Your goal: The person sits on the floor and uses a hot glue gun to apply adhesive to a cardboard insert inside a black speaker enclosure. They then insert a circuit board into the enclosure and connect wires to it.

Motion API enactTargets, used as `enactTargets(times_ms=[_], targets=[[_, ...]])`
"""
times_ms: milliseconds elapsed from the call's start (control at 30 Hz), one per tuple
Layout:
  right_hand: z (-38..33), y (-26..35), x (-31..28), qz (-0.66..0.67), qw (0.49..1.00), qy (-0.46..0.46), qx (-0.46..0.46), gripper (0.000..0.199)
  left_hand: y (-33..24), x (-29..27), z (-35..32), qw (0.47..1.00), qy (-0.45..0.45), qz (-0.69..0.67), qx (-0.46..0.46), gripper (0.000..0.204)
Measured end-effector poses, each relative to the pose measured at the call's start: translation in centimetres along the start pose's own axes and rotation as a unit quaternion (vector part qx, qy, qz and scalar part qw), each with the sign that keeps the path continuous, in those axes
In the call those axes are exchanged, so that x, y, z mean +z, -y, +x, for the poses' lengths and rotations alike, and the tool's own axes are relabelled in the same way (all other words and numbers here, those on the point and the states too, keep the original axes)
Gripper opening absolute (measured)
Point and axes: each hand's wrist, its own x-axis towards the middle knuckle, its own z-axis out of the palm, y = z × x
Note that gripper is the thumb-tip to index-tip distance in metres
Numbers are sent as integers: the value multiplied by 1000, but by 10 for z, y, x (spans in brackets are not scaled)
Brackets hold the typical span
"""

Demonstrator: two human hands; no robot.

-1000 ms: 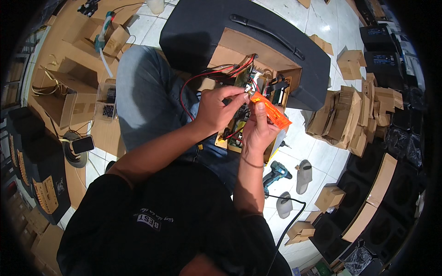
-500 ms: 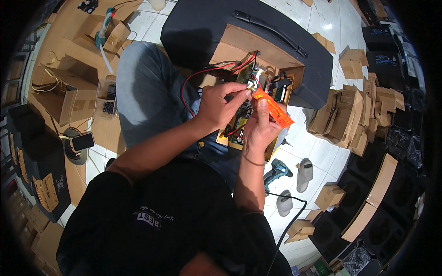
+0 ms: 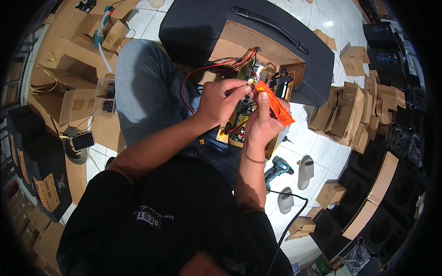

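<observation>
An orange flat packet or tube (image 3: 276, 106) with dark print is gripped in my right hand (image 3: 261, 129), the thumb pressed along its face. My left hand (image 3: 216, 102) is closed in a pinch at the upper end of the orange packet. Something small and pale shows at those fingertips, too small to name. Below both hands lies a circuit board on a gold-coloured metal panel (image 3: 223, 137), partly covered by the right hand. Red and black wires (image 3: 185, 87) run from it into the opening of a black speaker cabinet (image 3: 198, 34) with a carrying handle (image 3: 269, 28).
A teal cordless drill (image 3: 277, 170) and grey slippers (image 3: 305, 172) lie on the tiled floor at the right. Flattened cardboard boxes (image 3: 338, 110) are stacked beyond. To the left are a clear tray of screws (image 3: 107, 97), an open carton (image 3: 73, 87) and a phone (image 3: 83, 140).
The orange packet has tilted slightly steeper between my hands. Both hands stay at the same place over the circuit board, and the view has shifted a little.
</observation>
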Motion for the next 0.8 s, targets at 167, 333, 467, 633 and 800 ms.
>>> enactTargets(times_ms=[167,333,467,633,800], targets=[[1,4,5,-38,999,-1,-15,21,-3,-1,3,999,11,-44,-21,19],[0,-3,2,-60,997,-20,-47,21,4,0,6,996,12,-86,-35,19],[-2,0,6,-84,995,11,-48,22,6,-1,7,997,9,-62,-38,19],[-1,-4,0,-129,990,18,-51,21,7,-1,8,996,13,-77,-40,19],[-2,-1,7,-110,993,10,-37,21,10,-1,8,994,17,-101,-40,20]])
